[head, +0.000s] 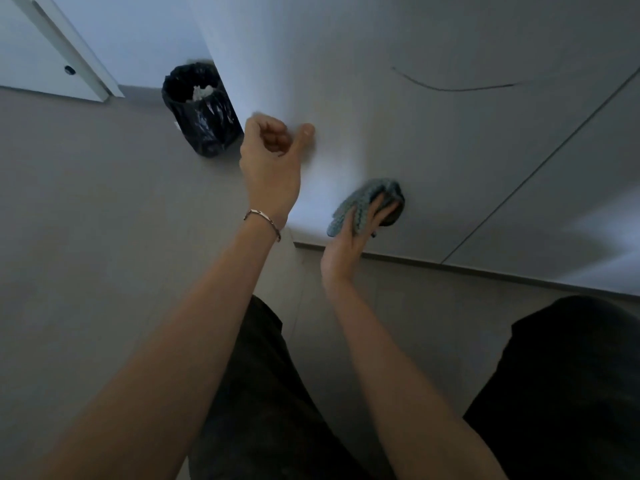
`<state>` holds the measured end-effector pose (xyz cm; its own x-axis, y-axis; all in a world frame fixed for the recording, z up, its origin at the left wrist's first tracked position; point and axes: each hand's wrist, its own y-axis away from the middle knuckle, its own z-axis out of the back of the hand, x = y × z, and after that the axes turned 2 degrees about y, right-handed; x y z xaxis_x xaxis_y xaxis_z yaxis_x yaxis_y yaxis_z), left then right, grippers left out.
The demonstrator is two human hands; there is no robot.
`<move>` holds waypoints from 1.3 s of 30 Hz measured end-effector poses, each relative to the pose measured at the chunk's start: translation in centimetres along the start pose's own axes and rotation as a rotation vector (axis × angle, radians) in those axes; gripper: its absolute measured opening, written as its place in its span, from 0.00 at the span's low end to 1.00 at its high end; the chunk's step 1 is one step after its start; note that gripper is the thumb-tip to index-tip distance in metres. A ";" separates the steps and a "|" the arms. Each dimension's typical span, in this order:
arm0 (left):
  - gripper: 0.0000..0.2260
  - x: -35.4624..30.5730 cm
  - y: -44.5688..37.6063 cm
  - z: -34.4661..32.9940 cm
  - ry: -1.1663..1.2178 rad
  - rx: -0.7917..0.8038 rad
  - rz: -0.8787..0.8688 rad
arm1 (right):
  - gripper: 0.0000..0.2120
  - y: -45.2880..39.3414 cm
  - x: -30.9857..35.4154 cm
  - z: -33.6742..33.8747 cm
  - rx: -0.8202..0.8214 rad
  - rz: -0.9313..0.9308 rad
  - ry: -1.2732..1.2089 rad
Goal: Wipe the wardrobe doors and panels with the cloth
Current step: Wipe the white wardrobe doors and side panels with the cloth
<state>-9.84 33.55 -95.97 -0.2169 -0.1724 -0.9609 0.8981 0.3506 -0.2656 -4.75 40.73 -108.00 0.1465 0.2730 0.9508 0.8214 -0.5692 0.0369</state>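
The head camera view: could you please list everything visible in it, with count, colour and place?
Wardrobe panel: one, white, upper right, with a thin dark curved mark.
Cloth: one, blue-grey, pressed on the panel near its bottom edge.
Bin: one, black bag liner with pale rubbish inside, on the floor left of the wardrobe.
Door: one, white, top left.
Floor: grey, left and centre.
Bracelet: one, silvery, on the left wrist.
Left hand: loosely curled, thumb at the panel, holding nothing.
Right hand: gripping the cloth.
Legs: dark clothing, bottom.
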 end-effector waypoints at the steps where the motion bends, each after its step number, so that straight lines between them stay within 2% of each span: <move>1: 0.14 0.4 0.1 0.0 -0.007 0.011 0.026 | 0.29 0.0 0.4 -0.3 -0.105 -0.125 -0.193; 3: 0.13 0.9 0.2 0.1 -0.013 0.031 0.106 | 0.28 -1.3 0.4 -0.3 -0.314 -0.381 -0.428; 4: 0.13 1.1 0.2 0.2 -0.006 0.040 0.153 | 0.26 -2.1 0.2 0.2 -0.366 -0.483 -0.532; 9: 0.14 0.9 -0.1 0.2 -0.004 0.089 0.257 | 0.15 -5.4 -1.7 2.9 -0.375 -0.797 -0.904; 11: 0.15 0.7 0.1 0.2 -0.007 0.137 0.291 | 0.15 -5.4 -2.9 3.1 -0.367 -0.882 -0.889; 15: 0.18 0.6 0.4 0.3 -0.007 0.230 0.405 | 0.24 -5.9 -2.8 3.1 -0.313 -1.025 -0.908; 20: 0.20 0.6 0.6 0.1 -0.012 0.236 0.481 | 0.25 -7.3 -1.5 5.8 -0.322 -1.004 -0.775; 25: 0.23 1.2 1.0 -0.2 -0.125 0.248 0.390 | 0.16 -7.6 2.4 6.6 -0.364 -0.824 -0.879; 29: 0.17 1.0 2.5 -0.2 -0.266 0.172 0.058 | 0.15 -6.5 6.8 3.7 -0.326 -0.609 -0.814; 31: 0.24 0.1 2.4 0.4 -0.248 0.047 -0.060 | 0.18 -5.5 8.9 2.4 -0.340 -0.492 -0.729; 34: 0.43 -2.4 0.4 1.4 -0.142 -0.079 -0.077 | 0.21 -4.0 11.5 0.7 -0.349 -0.290 -0.578; 35: 0.48 -3.2 -0.4 1.6 -0.137 -0.068 -0.067 | 0.22 -3.7 12.0 0.4 -0.333 -0.231 -0.512; 37: 0.53 -4.6 -1.5 1.6 -0.129 -0.008 -0.069 | 0.33 -3.4 13.0 0.0 -0.250 -0.079 -0.302; 38: 0.54 -4.9 -1.9 1.6 -0.116 0.014 -0.078 | 0.36 -3.4 13.0 -0.3 -0.181 0.061 -0.165; 39: 0.54 -5.0 -2.0 1.6 -0.103 0.026 -0.080 | 0.34 -3.6 12.9 -0.6 -0.109 0.220 -0.017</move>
<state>-9.96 32.23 -90.46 -0.2492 -0.2933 -0.9230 0.8895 0.3076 -0.3379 -6.14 45.84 -95.71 0.3248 0.1457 0.9345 0.7047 -0.6962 -0.1364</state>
